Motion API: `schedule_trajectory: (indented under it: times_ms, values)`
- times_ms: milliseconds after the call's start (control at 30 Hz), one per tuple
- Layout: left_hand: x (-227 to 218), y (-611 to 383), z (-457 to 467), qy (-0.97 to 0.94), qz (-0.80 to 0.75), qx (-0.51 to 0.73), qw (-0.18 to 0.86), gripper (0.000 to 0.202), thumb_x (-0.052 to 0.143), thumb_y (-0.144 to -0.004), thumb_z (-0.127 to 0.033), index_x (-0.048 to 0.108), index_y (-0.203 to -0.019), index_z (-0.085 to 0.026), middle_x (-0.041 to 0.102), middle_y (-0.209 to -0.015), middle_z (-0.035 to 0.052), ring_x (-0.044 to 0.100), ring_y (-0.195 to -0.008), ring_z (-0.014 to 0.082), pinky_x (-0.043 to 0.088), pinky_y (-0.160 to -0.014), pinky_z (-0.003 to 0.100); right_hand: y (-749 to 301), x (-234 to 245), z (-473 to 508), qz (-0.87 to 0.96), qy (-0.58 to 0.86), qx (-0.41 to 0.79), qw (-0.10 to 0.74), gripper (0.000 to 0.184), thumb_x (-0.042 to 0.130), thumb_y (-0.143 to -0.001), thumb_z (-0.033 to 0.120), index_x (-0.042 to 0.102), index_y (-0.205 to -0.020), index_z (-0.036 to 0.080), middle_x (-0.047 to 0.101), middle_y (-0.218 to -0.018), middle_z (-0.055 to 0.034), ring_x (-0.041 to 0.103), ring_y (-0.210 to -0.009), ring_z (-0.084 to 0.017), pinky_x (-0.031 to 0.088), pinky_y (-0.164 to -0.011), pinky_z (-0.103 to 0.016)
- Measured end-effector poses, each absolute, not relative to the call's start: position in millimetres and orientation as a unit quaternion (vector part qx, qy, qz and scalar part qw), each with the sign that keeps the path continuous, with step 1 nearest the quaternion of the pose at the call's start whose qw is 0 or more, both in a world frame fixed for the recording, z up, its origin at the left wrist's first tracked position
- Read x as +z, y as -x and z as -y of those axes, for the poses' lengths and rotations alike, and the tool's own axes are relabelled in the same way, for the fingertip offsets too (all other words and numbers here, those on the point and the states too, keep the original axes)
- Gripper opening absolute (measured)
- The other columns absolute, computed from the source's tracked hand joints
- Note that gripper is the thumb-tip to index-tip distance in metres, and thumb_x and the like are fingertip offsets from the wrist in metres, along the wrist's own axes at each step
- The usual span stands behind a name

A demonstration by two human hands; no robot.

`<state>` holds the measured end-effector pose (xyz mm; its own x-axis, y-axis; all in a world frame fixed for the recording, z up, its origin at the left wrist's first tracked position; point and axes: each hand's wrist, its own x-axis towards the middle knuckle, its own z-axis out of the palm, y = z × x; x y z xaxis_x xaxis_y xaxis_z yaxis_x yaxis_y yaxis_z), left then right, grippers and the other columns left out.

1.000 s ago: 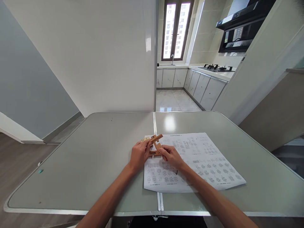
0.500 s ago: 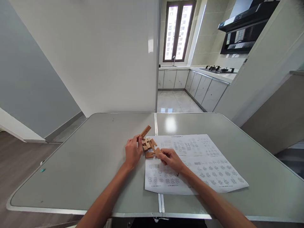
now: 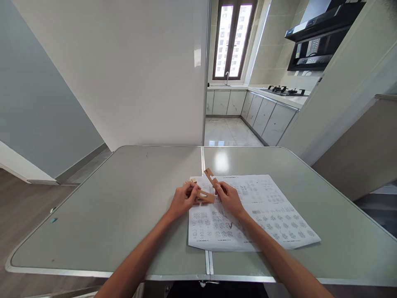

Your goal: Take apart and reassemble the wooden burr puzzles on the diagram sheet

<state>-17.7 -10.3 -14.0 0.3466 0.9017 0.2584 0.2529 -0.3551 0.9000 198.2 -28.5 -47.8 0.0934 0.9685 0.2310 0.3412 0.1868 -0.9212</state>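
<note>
My right hand [image 3: 228,199] pinches a notched wooden puzzle piece [image 3: 210,175], which slants up and to the left from the fingertips. Just across from it, my left hand [image 3: 183,198] has its fingers closed on another notched wooden piece [image 3: 208,198], which points to the right toward my right hand. Behind the left fingers, small parts of more wooden pieces [image 3: 194,180] show; the hand covers most of them. Under the right hand and forearm lies a white instruction sheet [image 3: 288,219] printed with rows of small diagrams.
The grey folding table [image 3: 102,215] has a metal seam [image 3: 209,263] down its middle. A small teal bit [image 3: 53,220] lies near its left edge. Beyond the table stand a white wall panel [image 3: 149,82] and a kitchen with a gas stove [image 3: 285,90].
My left hand has moved right and now covers most of the wooden pieces. My right hand has shifted slightly right and up; a notched piece in it now points up and left.
</note>
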Motion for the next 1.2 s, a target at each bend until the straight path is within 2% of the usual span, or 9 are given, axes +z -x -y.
schedule_trajectory:
  times_ms: [100,267,400,633,933,1200]
  values:
    - [-17.5,17.1,12.0,-0.747,-0.376,0.368,0.407,0.035,0.055,-0.101,-0.051,0.062,-0.09,-0.018,0.065,-0.068,0.0009,0.063,-0.056,0.0135,0.051,-0.053,0.025,-198.5,-47.9,28.6,0.598,0.547,0.316,0.494,0.054,0.046,-0.1,0.07,0.059,-0.075,0.023,0.061,-0.066,-0.001,0.05,-0.059,-0.018,0.039,-0.061,-0.031]
    - [-16.0,22.4,11.4,-0.835,-0.365,0.302,0.28,0.024,0.058,-0.099,-0.04,0.062,-0.086,-0.02,0.058,-0.059,-0.0039,0.052,-0.049,0.0104,0.039,-0.05,0.023,-198.3,-43.7,30.5,0.602,0.544,0.318,0.491,0.053,0.047,-0.1,0.068,0.057,-0.073,0.024,0.06,-0.064,0.0,0.05,-0.059,-0.018,0.039,-0.062,-0.031]
    - [-16.6,25.2,9.5,-0.869,-0.381,0.272,0.163,0.018,0.063,-0.093,-0.033,0.061,-0.079,-0.022,0.064,-0.061,-0.0027,0.055,-0.05,0.012,0.039,-0.053,0.025,-197.8,-42.8,30.7,0.603,0.541,0.32,0.491,0.052,0.047,-0.101,0.066,0.056,-0.072,0.024,0.059,-0.065,0.0004,0.05,-0.06,-0.018,0.038,-0.063,-0.031]
    - [-26.2,26.2,5.8,-0.898,-0.366,0.229,0.087,0.013,0.061,-0.09,-0.027,0.059,-0.078,-0.023,0.067,-0.062,-0.0013,0.06,-0.051,0.0144,0.04,-0.054,0.026,-198.2,-46.3,28.9,0.605,0.54,0.321,0.488,0.05,0.049,-0.101,0.064,0.058,-0.074,0.023,0.06,-0.065,0.0003,0.051,-0.061,-0.018,0.039,-0.063,-0.031]
    - [-30.3,27.3,4.9,-0.912,-0.332,0.226,0.079,0.012,0.059,-0.087,-0.023,0.055,-0.075,-0.024,0.063,-0.058,-0.001,0.061,-0.049,0.0172,0.039,-0.051,0.028,-198.2,-46.9,28.5,0.602,0.54,0.326,0.49,0.05,0.05,-0.099,0.066,0.059,-0.074,0.023,0.061,-0.065,-0.0004,0.052,-0.061,-0.018,0.041,-0.063,-0.031]
    - [-26.3,24.7,10.1,-0.923,-0.311,0.221,0.052,0.006,0.058,-0.087,-0.022,0.061,-0.082,-0.024,0.068,-0.062,0.0005,0.063,-0.051,0.0179,0.038,-0.052,0.03,-197.6,-44.0,31.0,0.604,0.533,0.336,0.488,0.049,0.051,-0.1,0.064,0.059,-0.074,0.023,0.061,-0.066,-0.0006,0.052,-0.062,-0.018,0.041,-0.063,-0.031]
